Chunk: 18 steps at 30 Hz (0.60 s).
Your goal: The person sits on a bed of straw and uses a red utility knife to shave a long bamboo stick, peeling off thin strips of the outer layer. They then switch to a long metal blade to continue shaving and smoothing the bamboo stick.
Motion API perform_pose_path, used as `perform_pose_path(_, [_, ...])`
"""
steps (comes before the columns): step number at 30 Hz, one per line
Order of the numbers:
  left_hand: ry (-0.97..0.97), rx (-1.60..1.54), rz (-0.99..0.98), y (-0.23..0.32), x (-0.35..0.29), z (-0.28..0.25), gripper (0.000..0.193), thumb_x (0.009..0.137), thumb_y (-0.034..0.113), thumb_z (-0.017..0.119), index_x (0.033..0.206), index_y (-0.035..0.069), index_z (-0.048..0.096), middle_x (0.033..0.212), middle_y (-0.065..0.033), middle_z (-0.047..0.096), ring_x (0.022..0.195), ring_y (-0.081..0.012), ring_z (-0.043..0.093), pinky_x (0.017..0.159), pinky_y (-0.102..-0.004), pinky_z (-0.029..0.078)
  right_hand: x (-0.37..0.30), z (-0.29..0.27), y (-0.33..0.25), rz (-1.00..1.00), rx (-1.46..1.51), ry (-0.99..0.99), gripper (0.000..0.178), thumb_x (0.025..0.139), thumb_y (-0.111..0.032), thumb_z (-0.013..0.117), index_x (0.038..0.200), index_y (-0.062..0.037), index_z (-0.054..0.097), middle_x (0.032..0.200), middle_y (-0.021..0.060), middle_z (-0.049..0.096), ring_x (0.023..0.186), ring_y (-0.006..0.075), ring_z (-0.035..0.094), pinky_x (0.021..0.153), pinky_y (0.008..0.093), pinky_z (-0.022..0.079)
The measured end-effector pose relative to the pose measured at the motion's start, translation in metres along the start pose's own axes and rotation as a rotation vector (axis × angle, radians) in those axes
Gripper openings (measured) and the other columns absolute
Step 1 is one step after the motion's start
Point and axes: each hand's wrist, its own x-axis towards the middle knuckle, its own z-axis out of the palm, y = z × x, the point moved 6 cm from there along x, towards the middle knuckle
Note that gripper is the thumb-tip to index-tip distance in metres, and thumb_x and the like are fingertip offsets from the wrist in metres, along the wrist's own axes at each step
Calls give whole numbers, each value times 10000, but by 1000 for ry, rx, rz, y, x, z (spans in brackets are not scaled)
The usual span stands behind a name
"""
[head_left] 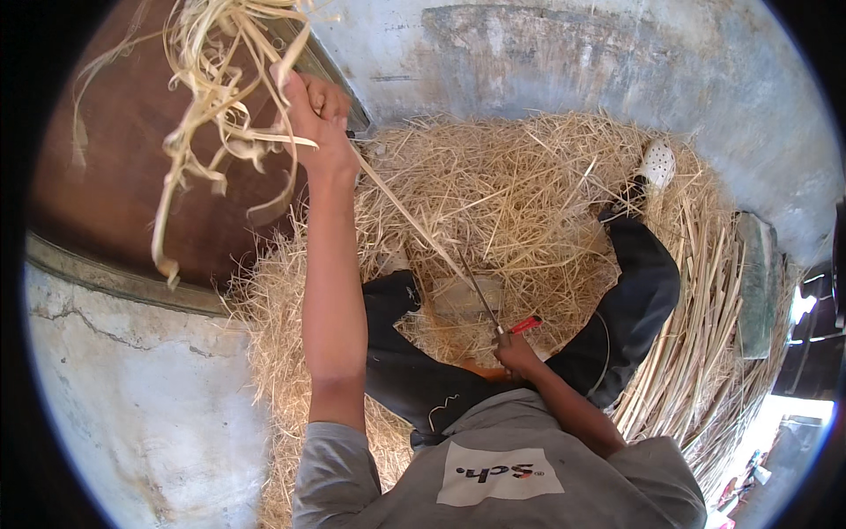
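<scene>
Your left hand (322,128), its grip closed, holds a pale plant strip (401,202) aloft, apparently for tension against the slim blade (482,295) your right hand (515,353) clasps.

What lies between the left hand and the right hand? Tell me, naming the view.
Head view: a long pale strip slants from the left hand toward a thin metal tool in the right hand, with straw behind.

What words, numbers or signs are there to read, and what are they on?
White rectangle on the grey shirt: short printed lettering, mostly dark with some red, upside down here; I won't copy it out.
Red piece by the right hand: no lettering I can make out.
</scene>
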Motion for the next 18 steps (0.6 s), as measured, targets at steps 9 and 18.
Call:
perform_pose_path(9, [-295,-149,-124,-5,2,11,575,970,604,383,610,164,299,473,53,244,418,-80,235,476,-252,226,-95,-31,-219,-627,231,168,140,806,-63,606,914,-38,520,662,51,542,493,149,515,483,312,421])
perform_pose_path(18, [-268,-47,-8,7,-4,22,562,996,555,371,609,152,314,477,41,266,423,-92,254,478,-256,246,12,11,-50,-138,-136,108,199,755,-90,609,891,30,528,745,129,609,572,245,599,515,363,460])
